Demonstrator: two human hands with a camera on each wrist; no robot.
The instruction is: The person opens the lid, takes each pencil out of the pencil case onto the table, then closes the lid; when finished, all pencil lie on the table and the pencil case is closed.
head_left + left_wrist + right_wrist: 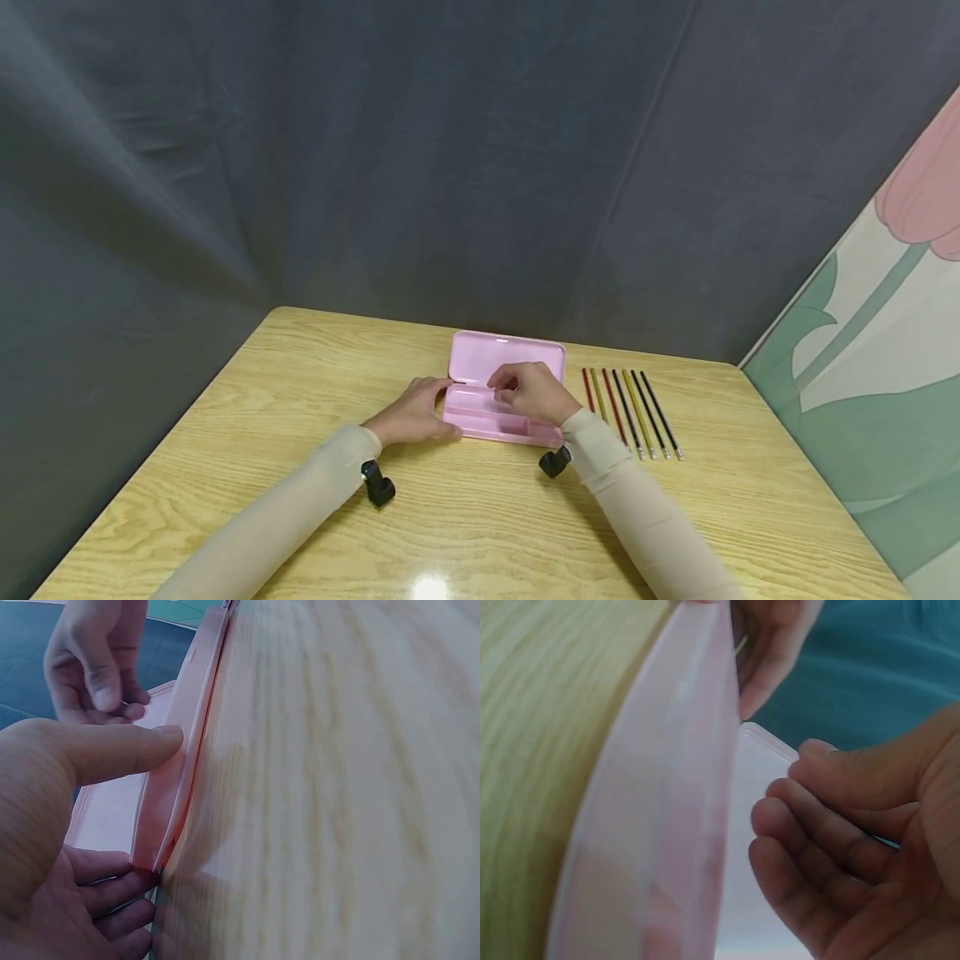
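A pink pencil case [495, 424] lies on the table with its lid [474, 354] raised at the back. Its tray shows a long compartment and a small one at the right. My left hand [415, 411] holds the case by its left end. The thumb [142, 750] lies against the front wall and the other fingers are at the end near the lid. Above the tray hovers my right hand [531, 392], fingers loosely bent, the thumb close to the index fingertip. No object shows in it in the right wrist view. The hand hides part of the tray and lid.
Several pencils [648, 408] in red, yellow and black lie side by side to the right of the case, eraser ends toward me. A dark curtain [450, 167] hangs behind the wooden table [465, 517]. Flower-patterned cloth [885, 358] hangs at the right.
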